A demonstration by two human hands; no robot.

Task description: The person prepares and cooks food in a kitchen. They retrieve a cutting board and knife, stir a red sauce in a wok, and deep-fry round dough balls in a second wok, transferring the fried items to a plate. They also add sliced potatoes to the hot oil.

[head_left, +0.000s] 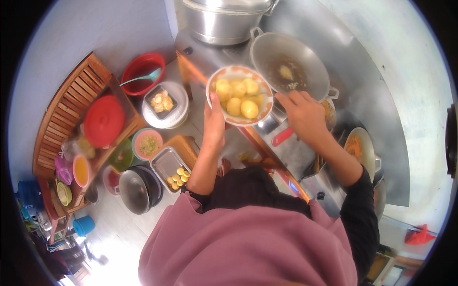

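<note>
A pale bowl with an orange-patterned rim (pixel 215 78) is in my left hand (pixel 214 125), the thumb over its near left edge. Several round yellow pieces (pixel 234 107), like peeled eggs or small potatoes, fill the bowl. My right hand (pixel 305 117) is closed just right of the bowl, its fingers curled by the near side of a wok (pixel 267 45). What its fingers hold is hidden; a thin greenish line in the bowl points toward them. In the wok, a yellowish piece (pixel 286 72) lies in brown liquid, probably oil.
A big lidded metal pot (pixel 214 24) stands behind the wok. Below my right hand is a red handle (pixel 282 137). Pans with orange food (pixel 355 145) sit at right. On the left floor are a metal tray (pixel 164 162) with yellow pieces, a black wok (pixel 135 193) and basins.
</note>
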